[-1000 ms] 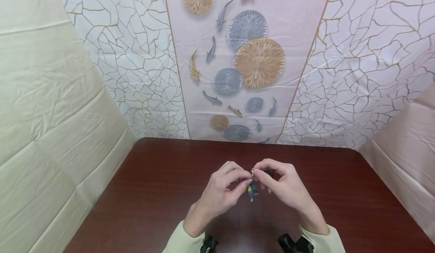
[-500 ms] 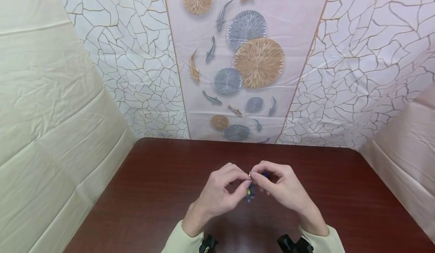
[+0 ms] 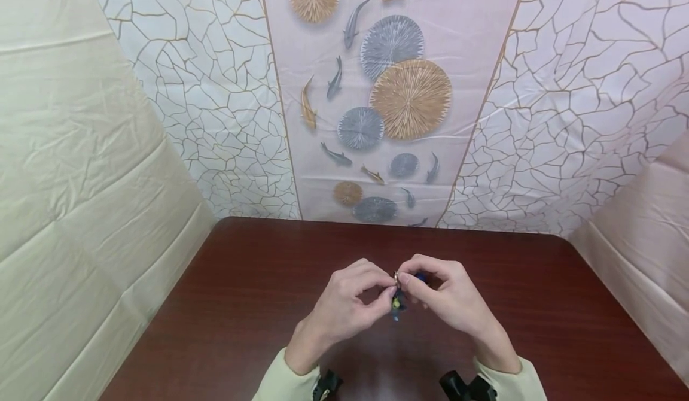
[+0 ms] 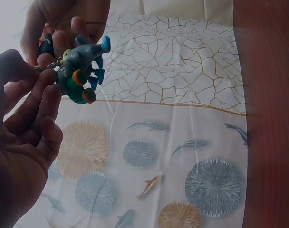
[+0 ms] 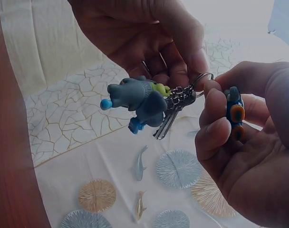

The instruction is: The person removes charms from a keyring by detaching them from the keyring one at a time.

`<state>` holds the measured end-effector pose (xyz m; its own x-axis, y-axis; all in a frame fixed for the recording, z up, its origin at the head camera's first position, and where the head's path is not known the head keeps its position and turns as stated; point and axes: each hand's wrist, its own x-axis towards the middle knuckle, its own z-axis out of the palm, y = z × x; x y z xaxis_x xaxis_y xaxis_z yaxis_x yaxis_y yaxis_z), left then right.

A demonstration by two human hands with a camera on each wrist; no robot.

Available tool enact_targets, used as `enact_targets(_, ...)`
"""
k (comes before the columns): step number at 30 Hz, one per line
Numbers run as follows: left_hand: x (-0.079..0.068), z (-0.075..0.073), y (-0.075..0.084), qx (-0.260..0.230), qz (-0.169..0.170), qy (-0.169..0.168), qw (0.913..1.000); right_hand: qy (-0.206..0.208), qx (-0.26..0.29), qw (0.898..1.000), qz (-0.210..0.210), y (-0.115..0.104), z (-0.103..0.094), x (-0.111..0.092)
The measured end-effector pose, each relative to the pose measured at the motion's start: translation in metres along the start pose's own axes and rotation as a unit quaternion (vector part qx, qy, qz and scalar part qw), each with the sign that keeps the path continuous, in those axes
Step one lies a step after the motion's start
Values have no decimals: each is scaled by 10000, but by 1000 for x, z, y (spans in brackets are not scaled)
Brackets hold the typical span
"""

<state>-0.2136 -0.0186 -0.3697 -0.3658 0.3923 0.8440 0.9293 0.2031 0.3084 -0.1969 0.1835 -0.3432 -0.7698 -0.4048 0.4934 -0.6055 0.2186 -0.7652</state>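
Fingertips of both hands meet at a metal key ring held above the table. My left hand pinches one side of the ring between thumb and forefinger. Opposite it, my right hand pinches the other side with thumb and fingers. A grey-blue animal figurine with bright blue feet hangs from the ring on a short chain. Metal keys dangle beside it. Another small figurine, dark blue with orange parts, sits against the right fingers, partly hidden. Whether the ring is spread apart is too small to tell.
A dark reddish-brown table lies under the hands. Behind it hangs a patterned cloth with fish and round motifs. Pale cloth borders the left side, and more pale cloth borders the right. Black wrist cameras sit near both cuffs.
Both hands have shifted slightly left since one second ago, mostly in the first half second. The ring and the hanging figurine have swung and turned a little. Both hands keep their pinch.
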Motion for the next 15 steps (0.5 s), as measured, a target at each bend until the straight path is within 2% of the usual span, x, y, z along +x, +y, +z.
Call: enact_targets(15,9,8,3,428,81,529,9976,142,-75,9996,-244,-3,-3,6)
